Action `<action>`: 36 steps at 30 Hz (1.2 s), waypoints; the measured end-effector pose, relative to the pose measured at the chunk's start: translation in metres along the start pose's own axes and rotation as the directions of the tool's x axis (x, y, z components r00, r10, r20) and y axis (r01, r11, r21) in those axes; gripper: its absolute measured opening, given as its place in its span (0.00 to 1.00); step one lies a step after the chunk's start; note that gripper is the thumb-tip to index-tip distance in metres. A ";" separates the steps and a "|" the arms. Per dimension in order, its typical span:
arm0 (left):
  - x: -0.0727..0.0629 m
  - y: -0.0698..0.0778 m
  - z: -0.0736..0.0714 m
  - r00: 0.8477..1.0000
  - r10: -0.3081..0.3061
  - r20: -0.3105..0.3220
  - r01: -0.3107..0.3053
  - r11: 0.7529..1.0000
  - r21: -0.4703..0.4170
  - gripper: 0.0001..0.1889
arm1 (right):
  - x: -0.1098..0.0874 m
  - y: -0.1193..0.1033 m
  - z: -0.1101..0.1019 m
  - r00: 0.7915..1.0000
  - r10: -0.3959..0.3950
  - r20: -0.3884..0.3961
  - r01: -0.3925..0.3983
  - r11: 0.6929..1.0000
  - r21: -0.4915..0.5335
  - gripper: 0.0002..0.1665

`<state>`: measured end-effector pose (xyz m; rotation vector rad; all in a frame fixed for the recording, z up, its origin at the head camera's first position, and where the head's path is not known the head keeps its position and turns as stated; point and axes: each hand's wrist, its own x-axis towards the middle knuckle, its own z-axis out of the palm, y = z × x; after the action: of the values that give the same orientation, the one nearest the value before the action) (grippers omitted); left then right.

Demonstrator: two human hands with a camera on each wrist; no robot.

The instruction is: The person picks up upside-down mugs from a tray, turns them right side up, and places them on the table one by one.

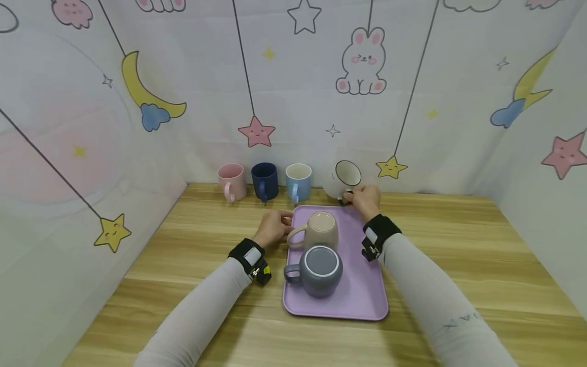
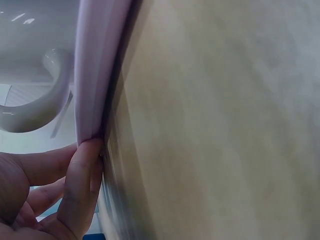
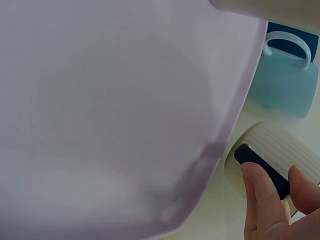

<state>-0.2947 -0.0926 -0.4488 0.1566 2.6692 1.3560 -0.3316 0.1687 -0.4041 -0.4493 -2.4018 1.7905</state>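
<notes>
My right hand (image 1: 365,200) pinches the black handle (image 3: 264,171) of a white ribbed mug (image 1: 337,182) with a dark rim. The mug tilts, its mouth turned toward the upper right, just behind the tray's far edge. At the left side of the lilac tray (image 1: 359,285), my left hand (image 1: 273,227) pinches the rim (image 2: 92,100) between thumb and fingers. On the tray a beige mug (image 1: 323,229) and a grey round mug (image 1: 321,270) both stand upside down, handles pointing left. The left hand is close to the beige mug's handle (image 1: 293,237).
Along the back wall stand a pink mug (image 1: 233,182), a navy mug (image 1: 266,178) and a light blue mug (image 1: 299,182), upright with handles toward me. A wooden table (image 1: 458,244) lies beneath everything. White printed cloth (image 1: 302,81) encloses the back and sides.
</notes>
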 end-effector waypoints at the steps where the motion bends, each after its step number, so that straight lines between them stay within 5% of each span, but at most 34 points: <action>1: 0.000 0.000 0.000 1.000 -0.002 0.001 0.002 1.000 0.002 0.23 | 0.000 0.001 0.000 1.000 -0.005 -0.004 0.004 0.999 -0.034 0.07; 11: 0.002 0.002 0.000 1.000 0.011 -0.015 -0.011 1.000 -0.002 0.23 | 0.010 -0.003 0.004 0.998 -0.067 -0.013 0.062 0.968 -0.242 0.18; 21: 0.000 0.005 0.001 1.000 -0.009 0.008 0.009 1.000 -0.017 0.23 | 0.004 -0.011 0.011 0.991 -0.130 -0.023 0.115 0.936 -0.333 0.10; 36: 0.000 0.000 0.001 1.000 -0.020 0.002 0.021 0.998 -0.062 0.23 | 0.001 -0.014 0.030 0.980 -0.192 -0.052 0.163 0.926 -0.342 0.15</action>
<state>-0.2943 -0.0921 -0.4498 0.1228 2.6164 1.4303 -0.3433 0.1378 -0.3999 -0.3165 -2.5983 1.2655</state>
